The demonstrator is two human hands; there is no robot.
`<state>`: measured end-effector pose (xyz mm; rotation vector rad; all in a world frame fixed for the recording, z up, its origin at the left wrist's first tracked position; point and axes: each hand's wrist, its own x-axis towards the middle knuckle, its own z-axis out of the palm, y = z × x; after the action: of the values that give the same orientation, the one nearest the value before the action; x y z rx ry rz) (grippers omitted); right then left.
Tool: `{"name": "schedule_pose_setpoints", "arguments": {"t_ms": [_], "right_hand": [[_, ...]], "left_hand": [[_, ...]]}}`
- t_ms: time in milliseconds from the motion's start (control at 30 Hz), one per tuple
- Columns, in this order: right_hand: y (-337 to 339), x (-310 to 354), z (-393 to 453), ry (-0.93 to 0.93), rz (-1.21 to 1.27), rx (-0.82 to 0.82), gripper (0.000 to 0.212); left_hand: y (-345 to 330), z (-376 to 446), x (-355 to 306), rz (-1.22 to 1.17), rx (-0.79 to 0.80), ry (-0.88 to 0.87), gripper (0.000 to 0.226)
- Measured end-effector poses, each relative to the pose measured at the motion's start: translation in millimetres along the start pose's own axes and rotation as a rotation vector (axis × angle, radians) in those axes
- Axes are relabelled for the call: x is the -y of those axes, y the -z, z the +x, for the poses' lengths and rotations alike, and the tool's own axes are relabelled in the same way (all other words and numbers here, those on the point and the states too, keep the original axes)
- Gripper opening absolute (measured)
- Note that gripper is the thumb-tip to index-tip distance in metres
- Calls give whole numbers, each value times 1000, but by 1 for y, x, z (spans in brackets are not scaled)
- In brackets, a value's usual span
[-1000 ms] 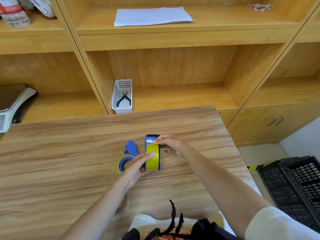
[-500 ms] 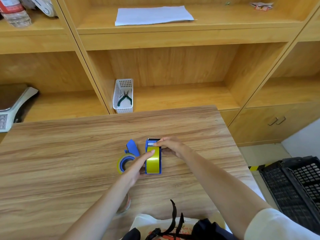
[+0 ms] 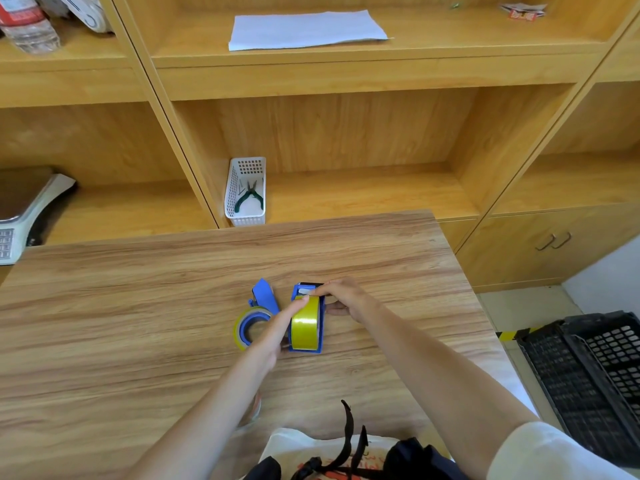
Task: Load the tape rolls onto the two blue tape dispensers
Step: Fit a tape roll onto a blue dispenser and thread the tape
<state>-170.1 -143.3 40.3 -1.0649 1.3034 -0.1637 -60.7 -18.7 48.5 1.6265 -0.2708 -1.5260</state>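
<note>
On the table (image 3: pixel 138 323) a dispenser (image 3: pixel 296 293) stands upright with a yellow roll (image 3: pixel 304 323) seated in it. The right hand (image 3: pixel 343 297) pinches the dispenser's front end, and the left hand (image 3: pixel 275 336), fingers unclenched, lays a straight forefinger on the roll. Just left, a second dispenser (image 3: pixel 265 294) lies flat, ringed by its own roll (image 3: pixel 239 332).

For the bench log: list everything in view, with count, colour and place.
table: 1, wood-grain, foreground
upright dispenser: 1, blue, table centre
lying dispenser: 1, blue, just left of it
tape rolls: 2, yellow, one on each dispenser
basket: 1, white, lower shelf
pliers: 1, green-handled, in basket
paper sheet: 1, white, upper shelf
bottle: 1, clear, top-left shelf
scale: 1, white, left shelf
crate: 1, black, floor right
left hand: index finger on upright roll
right hand: fingers gripping upright dispenser's far end
</note>
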Motion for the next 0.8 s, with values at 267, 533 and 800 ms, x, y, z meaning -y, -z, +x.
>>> {"name": "schedule_pose_setpoints", "arguments": {"t_ms": [267,533,800], "right_hand": [[-2,3,0,-79,-10,39,25],[-7,5,4,-149,-57,-23,28],[-9,-1,3,-101,-41,-66,15]], "left_hand": [[17,-4,-1,-29,112,146,61],[16,-2,-2,-43,101,134,61],[12,6,-2,-26,51,148,65]]}}
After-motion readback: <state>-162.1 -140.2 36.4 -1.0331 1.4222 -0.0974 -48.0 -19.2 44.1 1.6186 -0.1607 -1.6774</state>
